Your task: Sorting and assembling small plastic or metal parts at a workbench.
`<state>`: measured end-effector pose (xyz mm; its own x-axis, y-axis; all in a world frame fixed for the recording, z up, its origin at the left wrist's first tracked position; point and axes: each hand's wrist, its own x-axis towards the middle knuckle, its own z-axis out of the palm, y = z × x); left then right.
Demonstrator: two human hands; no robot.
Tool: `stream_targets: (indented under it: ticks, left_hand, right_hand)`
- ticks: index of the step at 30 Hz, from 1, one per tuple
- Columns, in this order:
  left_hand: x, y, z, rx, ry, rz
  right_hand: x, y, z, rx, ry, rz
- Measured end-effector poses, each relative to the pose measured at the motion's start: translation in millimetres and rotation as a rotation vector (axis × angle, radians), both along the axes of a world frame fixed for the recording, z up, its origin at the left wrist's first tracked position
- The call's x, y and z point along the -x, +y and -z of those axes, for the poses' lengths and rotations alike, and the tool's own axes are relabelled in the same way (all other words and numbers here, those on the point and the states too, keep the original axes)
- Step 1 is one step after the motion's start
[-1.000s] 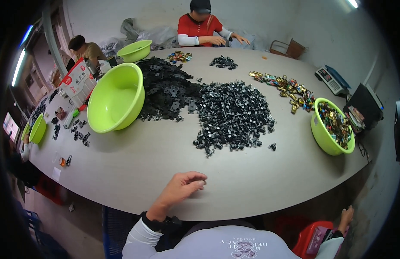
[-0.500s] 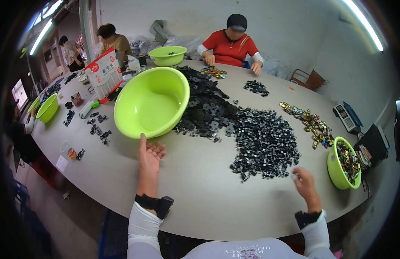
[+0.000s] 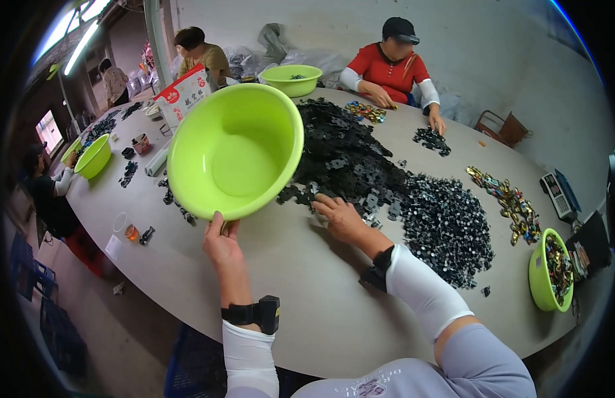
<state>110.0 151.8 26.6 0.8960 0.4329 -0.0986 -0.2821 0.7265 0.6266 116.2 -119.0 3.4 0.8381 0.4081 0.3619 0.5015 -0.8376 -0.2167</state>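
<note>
My left hand (image 3: 224, 249) grips the lower rim of a lime-green basin (image 3: 238, 162), which is tilted up with its bare inside toward me. The fingers pass behind the rim, partly hidden. My right hand (image 3: 344, 219) reaches across to the near edge of a heap of flat black plastic parts (image 3: 341, 149). Its fingers are stretched out over the loose pieces, and I see nothing held in them. To the right of that hand spreads a pile of small black-and-silver parts (image 3: 447, 229).
A green basin of colourful shiny pieces (image 3: 559, 272) stands at the table's right edge, near a desk calculator (image 3: 554, 192). Gold and coloured pieces (image 3: 510, 202) lie behind it. Across the table, a person in red (image 3: 394, 73) handles parts beside another green basin (image 3: 291, 79).
My right hand has swung left from beside the black-and-silver pile to the edge of the flat black heap. My left hand now has the basin's rim and holds it more upright.
</note>
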Motion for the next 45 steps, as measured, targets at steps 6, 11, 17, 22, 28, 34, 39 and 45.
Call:
stream_targets:
  ticks: [6,11,17,22,28,34,39,45]
  left_hand:
    - [3.3,32.7,13.9,-0.057,0.007,-0.122]
    - [1.7,24.8,15.2,-0.039,0.025,-0.117]
    - [-7.2,16.8,26.4,-0.030,0.019,-0.109]
    - [-1.5,15.9,25.5,0.034,-0.018,-0.138]
    - [-1.1,14.6,32.0,-0.011,0.014,-0.166]
    - [3.5,23.1,22.2,-0.039,-0.042,-0.202]
    - [-6.2,16.0,29.1,-0.036,0.000,-0.206]
    - [-1.3,20.3,23.2,-0.028,-0.016,-0.226]
  right_hand:
    - [6.9,15.1,14.5,0.088,-0.003,-0.120]
    - [63.1,-37.1,0.7,-0.028,0.027,-0.249]
    - [70.1,-53.8,-21.1,-0.046,0.092,-0.187]
    - [-19.0,15.9,-20.4,-0.042,-0.144,-0.167]
    - [-73.5,42.4,4.0,0.220,-0.083,-0.035]
    - [-23.2,29.2,13.1,0.095,-0.149,-0.204]
    - [-33.6,0.2,-0.4,-0.255,0.071,-0.270]
    - [-55.9,23.6,3.3,-0.142,0.071,-0.116]
